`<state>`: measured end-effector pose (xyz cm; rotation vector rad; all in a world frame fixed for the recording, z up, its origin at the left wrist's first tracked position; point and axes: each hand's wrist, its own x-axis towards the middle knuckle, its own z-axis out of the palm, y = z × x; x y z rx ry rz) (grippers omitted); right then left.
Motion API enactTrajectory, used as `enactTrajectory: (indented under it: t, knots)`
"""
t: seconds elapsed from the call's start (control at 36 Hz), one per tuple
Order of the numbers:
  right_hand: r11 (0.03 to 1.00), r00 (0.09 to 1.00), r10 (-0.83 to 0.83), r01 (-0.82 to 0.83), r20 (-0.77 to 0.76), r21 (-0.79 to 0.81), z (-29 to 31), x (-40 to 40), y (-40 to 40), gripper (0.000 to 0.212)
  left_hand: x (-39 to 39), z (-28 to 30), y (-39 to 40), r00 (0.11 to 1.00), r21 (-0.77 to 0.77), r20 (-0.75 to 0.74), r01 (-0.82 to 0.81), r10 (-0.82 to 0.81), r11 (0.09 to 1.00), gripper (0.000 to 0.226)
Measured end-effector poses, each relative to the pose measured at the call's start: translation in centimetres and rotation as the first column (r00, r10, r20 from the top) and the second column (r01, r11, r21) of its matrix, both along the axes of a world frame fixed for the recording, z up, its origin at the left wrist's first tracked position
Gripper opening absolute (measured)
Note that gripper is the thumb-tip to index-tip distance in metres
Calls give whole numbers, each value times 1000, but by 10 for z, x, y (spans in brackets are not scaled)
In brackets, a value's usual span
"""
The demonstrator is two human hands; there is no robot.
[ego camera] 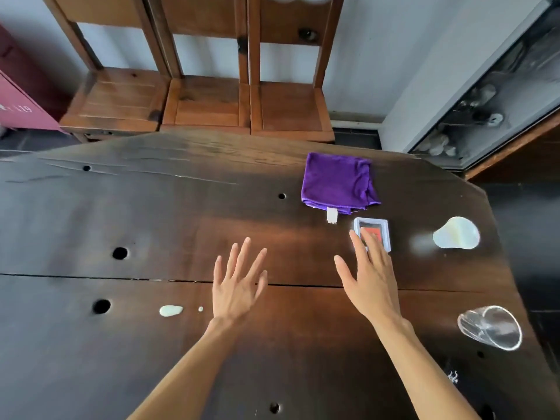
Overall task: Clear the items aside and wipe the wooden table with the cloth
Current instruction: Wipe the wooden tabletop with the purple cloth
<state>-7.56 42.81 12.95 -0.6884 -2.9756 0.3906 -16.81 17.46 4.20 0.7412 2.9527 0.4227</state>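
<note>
A folded purple cloth (338, 182) with a white tag lies on the dark wooden table (151, 213) at the back right. Just in front of it sits a small clear square box (378, 230) with a red inside. My right hand (368, 280) is open, fingers spread, and its fingertips lie over the box's near left part. My left hand (238, 283) hovers open over the table's middle and holds nothing. A white spill (456, 233) lies right of the box, and a smaller white spill (171, 310) lies left of my left wrist.
A clear glass (492, 327) lies on its side near the table's right edge. The tabletop has several round holes and a long crack across it. Three wooden chairs (206, 101) stand behind the far edge. A glass-fronted cabinet (491, 95) is at the right.
</note>
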Motion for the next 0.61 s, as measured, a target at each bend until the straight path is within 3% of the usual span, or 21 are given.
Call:
enactTrajectory:
  t: [0.19,0.44,0.61]
  knots:
    - [1000,1000,5,-5,4,2,-44,-55,20,65,-15,-71,7,997,-106,48,61,-56,992,57]
    - [1000,999,26,-26,24,-3,-75,-128,58,62,-12,-75,7,999,-109,10,35,-34,993,60]
    - [999,993,6,-10,120,37,-85,-203,100,67,-13,-75,8,1000,-84,-8,18,-18,996,60]
